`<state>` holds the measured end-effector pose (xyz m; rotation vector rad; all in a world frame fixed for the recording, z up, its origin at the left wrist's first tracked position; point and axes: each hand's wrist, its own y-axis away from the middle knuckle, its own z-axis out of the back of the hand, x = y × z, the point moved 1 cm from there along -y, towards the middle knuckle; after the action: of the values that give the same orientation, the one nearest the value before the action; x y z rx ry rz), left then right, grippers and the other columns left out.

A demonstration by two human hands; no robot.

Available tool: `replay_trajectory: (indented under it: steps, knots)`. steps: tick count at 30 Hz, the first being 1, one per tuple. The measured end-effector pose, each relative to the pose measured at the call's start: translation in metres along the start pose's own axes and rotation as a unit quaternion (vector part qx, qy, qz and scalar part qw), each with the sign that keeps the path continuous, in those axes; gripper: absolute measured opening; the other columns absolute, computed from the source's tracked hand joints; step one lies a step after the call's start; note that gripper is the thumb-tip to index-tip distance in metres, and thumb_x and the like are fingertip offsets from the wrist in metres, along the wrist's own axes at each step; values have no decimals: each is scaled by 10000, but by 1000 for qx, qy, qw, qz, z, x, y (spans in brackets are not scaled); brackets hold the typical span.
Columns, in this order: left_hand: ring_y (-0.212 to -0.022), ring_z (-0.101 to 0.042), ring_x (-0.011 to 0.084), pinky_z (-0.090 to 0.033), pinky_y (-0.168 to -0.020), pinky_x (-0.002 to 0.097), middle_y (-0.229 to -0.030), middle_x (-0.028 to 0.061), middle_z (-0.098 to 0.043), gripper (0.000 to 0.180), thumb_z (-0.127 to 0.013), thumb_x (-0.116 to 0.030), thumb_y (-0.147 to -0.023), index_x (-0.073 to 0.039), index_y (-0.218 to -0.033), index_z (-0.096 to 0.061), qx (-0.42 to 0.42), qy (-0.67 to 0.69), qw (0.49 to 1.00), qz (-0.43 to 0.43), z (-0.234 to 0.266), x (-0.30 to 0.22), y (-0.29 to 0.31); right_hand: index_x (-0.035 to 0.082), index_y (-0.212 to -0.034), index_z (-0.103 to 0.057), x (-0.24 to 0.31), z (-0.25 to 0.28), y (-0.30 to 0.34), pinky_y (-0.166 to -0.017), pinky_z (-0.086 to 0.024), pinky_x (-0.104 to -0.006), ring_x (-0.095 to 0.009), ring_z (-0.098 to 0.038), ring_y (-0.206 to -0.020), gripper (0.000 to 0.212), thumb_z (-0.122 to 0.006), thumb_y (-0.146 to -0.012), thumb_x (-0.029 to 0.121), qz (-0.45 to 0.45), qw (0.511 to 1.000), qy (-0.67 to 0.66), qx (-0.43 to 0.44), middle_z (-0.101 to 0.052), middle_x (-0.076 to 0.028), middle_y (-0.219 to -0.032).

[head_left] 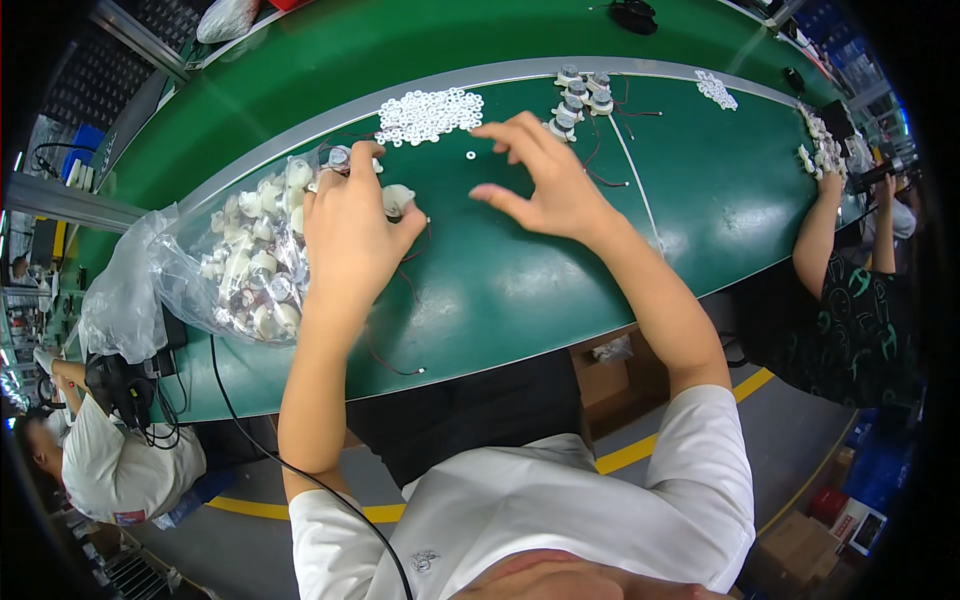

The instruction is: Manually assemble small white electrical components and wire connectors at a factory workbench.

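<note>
My left hand (352, 225) is bent beside the mouth of a clear plastic bag. Between its thumb and fingers sits a small cream-coloured round motor-like part (398, 199) with thin wires trailing from it. The bag (190, 265) bulges with several such parts (262, 262). Over the table, my right hand (550, 185) is open, thumb and fingers apart, with nothing in it. Just left of its fingertips lies a single white ring (471, 155). A heap of small white rings (430, 115) spreads beyond both hands.
Several grey-topped motor parts (570, 100) with wires stand grouped at the far right of my hands. Another ring pile (715, 89) lies farther right, near a co-worker's hand (830, 183). A black cable (270, 450) crosses my left arm. The green table (480, 290) has a raised far edge.
</note>
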<state>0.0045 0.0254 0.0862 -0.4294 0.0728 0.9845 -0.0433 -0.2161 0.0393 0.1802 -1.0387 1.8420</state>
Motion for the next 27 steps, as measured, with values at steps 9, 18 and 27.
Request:
replay_trajectory:
  steps: [9, 18, 27]
  knots:
    - [-815, -605, 75, -491, -812, 260, -885, 49, -770, 603, -807, -235, -943, 42, -1413, -551, 144, 417, 895, 62, -17, -4, -16, 55, -1335, -663, 10, -29, 5, -855, -585, -371, -243, -687, -925, 529, -861, -845, 76, -15, 991, -134, 22, -657, -113, -1103]
    - [-930, -693, 159, -534, -874, 302, -1029, 92, -795, 509, -715, -164, -1015, -65, -1472, -514, 72, 406, 908, 73, -51, -36, -27, 79, -1253, -742, -25, 3, 1, -792, -532, -302, -154, -659, -869, 256, -723, -1003, 131, -147, 966, -213, -10, -662, -59, -1009]
    - [-1003, -667, 318, -562, -907, 430, -1163, 113, -762, 671, -771, -16, -881, -110, -1489, -503, -75, 242, 965, -73, -98, -25, -17, 75, -1192, -738, -33, 20, 0, -781, -542, -306, -177, -621, -914, 213, -730, -979, 83, -154, 979, -115, 64, -590, -72, -1042]
